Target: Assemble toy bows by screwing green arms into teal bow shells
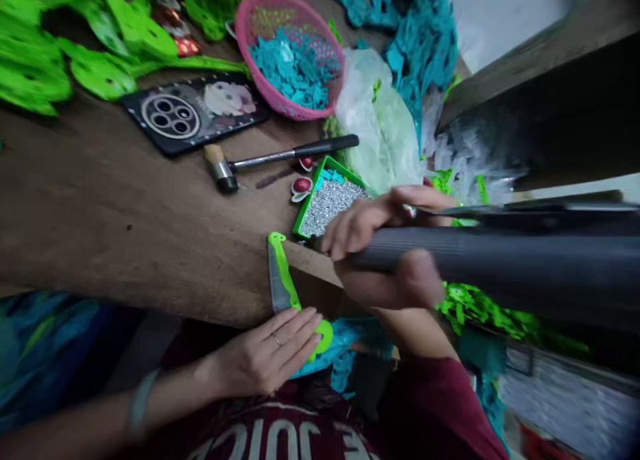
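Observation:
My left hand lies over a lime-green plastic part, fingers straight and held together, pressing on it at the table's front edge. The part is long and narrow, with a translucent grey blade-like strip along one side and a round green end showing past my fingertips. My thumb is hidden. My right hand is wrapped round a black electric screwdriver that lies nearly level. Its tip points left, by the near corner of a green tray filled with small silver screws and a few teal pieces.
A hammer and a phone lie behind. Farther back stands a pink basket of teal pieces, beside a plastic bag. Lime-green parts are heaped at the left, teal parts at the back right.

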Motion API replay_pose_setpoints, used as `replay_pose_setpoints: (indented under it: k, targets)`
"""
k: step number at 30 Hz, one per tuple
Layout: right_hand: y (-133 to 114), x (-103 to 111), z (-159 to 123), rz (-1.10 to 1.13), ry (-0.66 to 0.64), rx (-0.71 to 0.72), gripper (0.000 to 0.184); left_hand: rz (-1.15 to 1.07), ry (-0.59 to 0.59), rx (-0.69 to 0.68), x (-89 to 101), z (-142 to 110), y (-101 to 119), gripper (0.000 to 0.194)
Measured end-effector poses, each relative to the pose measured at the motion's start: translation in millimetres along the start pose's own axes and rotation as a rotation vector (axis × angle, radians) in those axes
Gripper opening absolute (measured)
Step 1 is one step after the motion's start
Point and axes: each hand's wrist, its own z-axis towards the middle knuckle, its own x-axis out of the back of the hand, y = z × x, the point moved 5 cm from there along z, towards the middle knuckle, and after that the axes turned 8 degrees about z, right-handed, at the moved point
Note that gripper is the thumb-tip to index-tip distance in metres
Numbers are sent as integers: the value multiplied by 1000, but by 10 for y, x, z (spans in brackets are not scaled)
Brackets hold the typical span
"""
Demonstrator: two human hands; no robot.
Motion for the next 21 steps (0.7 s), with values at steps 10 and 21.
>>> replay_pose_setpoints:
  k: [10, 21]
  targets:
    - [-85, 291, 219, -236, 235, 140, 29, -415, -189, 461, 375, 530, -809, 40]
    - [-197, 906, 158, -216, 443, 181, 23, 125, -383, 334, -472, 1602, -1592, 25]
